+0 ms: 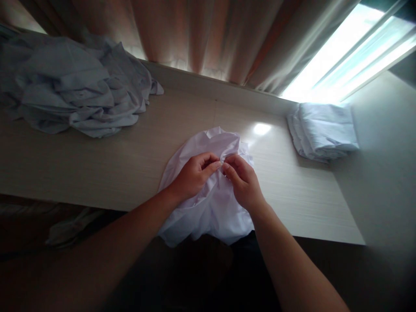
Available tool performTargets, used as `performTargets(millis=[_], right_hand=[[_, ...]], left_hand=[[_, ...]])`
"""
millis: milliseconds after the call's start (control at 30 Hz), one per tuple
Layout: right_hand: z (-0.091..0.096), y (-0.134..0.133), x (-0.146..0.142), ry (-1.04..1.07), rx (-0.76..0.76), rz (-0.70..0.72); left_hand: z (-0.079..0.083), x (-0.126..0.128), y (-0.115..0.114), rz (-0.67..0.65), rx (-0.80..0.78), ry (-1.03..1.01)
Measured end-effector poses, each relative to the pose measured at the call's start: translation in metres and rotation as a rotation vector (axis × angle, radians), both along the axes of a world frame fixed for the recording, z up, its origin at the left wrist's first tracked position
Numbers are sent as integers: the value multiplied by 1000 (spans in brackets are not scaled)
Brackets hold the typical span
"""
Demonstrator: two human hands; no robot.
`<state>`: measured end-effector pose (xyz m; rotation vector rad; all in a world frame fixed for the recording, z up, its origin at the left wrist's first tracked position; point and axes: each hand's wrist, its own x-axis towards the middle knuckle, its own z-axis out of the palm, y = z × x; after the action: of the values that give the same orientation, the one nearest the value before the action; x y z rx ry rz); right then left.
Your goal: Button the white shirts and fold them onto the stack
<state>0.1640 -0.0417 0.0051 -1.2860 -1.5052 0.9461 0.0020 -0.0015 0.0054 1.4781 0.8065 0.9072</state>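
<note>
A crumpled piece of white cloth [208,216], which looks like a garment, lies at the front of the pale table and hangs a little over its edge. My left hand [198,173] pinches a fold of it between thumb and fingers. Right beside, my right hand [242,177] pinches the same cloth, the fingertips of both hands almost meeting. Whatever small detail sits between the fingertips is too small to make out.
On the left of the table [130,160] is a large loose heap of white cloth [78,86]. A neat folded white stack [328,130] stands at the right, by the wall [386,164]. Curtains [195,34] hang behind the table, with a bright window [344,52] at the upper right.
</note>
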Motion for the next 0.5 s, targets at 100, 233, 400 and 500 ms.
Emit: performTargets(millis=[100,233,400,500], right_hand=[[0,0,0,6,-1,8],[0,0,1,16,-2,14],[-2,0,1,38,-1,20],[-1,1,0,50,5,26]], left_hand=[[0,-1,0,-6,1,3],[-1,-1,1,2,5,7],[-1,0,1,12,-11,-8],[-1,0,0,16,-23,-9]])
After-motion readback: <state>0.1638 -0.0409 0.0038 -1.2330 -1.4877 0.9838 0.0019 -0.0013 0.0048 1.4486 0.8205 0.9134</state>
